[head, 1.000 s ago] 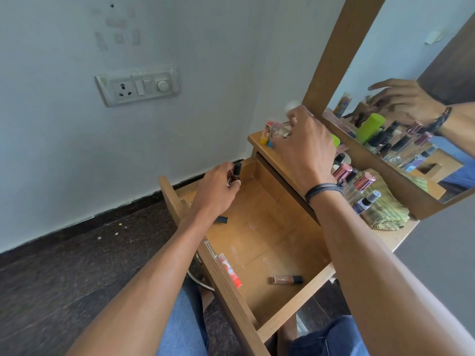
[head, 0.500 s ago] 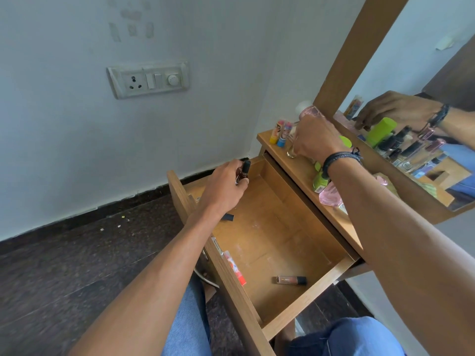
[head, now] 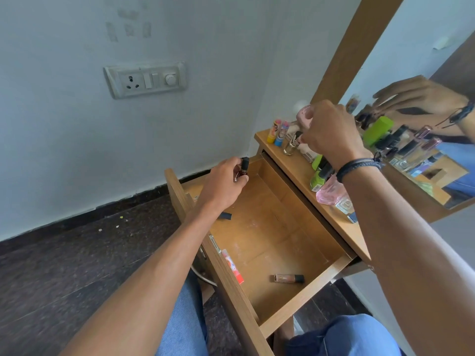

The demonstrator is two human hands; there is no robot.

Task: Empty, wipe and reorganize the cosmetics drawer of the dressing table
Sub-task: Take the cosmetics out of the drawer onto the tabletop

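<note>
**Drawer open, both hands holding cosmetics**

The drawer (head: 308, 291) of the dressing table is pulled well out. Its wooden floor is mostly bare.

The left hand (head: 223, 181) is above the drawer's far left corner. Its fingers are curled round a small dark bottle (head: 243, 168), which it holds upright, clear of the drawer floor.

The right hand (head: 326, 134), with a dark wristband (head: 357, 167), is raised over the far end of the worktop (head: 290, 170). Its fingertips pinch a pale pink item (head: 303, 116); what the item is cannot be told.

Three things lie in the drawer:
- a lip gloss tube (head: 289, 278) with a black cap, flat near the right wall
- a red and white tube (head: 232, 265), against the front panel
- a small dark scrap (head: 226, 215), just beside the left wrist

On the worktop stand a yellow stick (head: 271, 131) and a blue stick (head: 282, 132), side by side at the far corner. A small glass bottle (head: 290, 145) is next to them. Nearer are a green bottle (head: 316, 176) and a pink glass bottle (head: 331, 191). The mirror (head: 424, 60) behind reflects the right hand and more bottles.
</note>
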